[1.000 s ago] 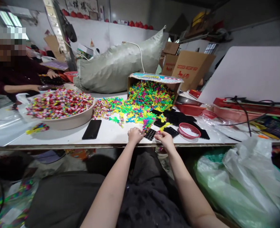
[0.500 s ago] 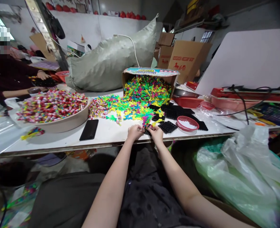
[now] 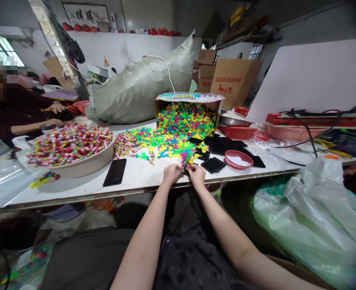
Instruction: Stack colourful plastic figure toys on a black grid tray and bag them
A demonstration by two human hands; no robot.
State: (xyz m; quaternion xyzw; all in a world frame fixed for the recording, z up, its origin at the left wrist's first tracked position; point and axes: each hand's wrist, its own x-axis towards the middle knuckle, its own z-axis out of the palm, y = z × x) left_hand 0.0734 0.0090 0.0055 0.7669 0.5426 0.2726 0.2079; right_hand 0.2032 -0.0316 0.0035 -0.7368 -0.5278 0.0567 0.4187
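My left hand [image 3: 172, 174] and my right hand [image 3: 196, 175] meet at the table's front edge, fingers closed around a small bunch of colourful plastic pieces [image 3: 187, 158] and a dark piece beneath it. Which fingers grip which part is too small to tell. Just beyond them, loose green, yellow and pink pieces [image 3: 168, 145] spread out of a tipped cardboard box [image 3: 190, 96]. Black grid trays [image 3: 213, 165] lie right of my right hand, beside a red basket [image 3: 239, 160] holding something white.
A large basin [image 3: 84, 169] of wrapped candies stands at the left, with a black flat object [image 3: 115, 172] beside it. A big grey sack [image 3: 141, 88] lies behind. Another person's hand [image 3: 58, 107] is at far left. A plastic bag [image 3: 310, 213] fills the lower right.
The whole view has shifted slightly, so the table and box appear a little lower. My hands stay together at the same spot, with the right hand's fingers slightly nearer the left.
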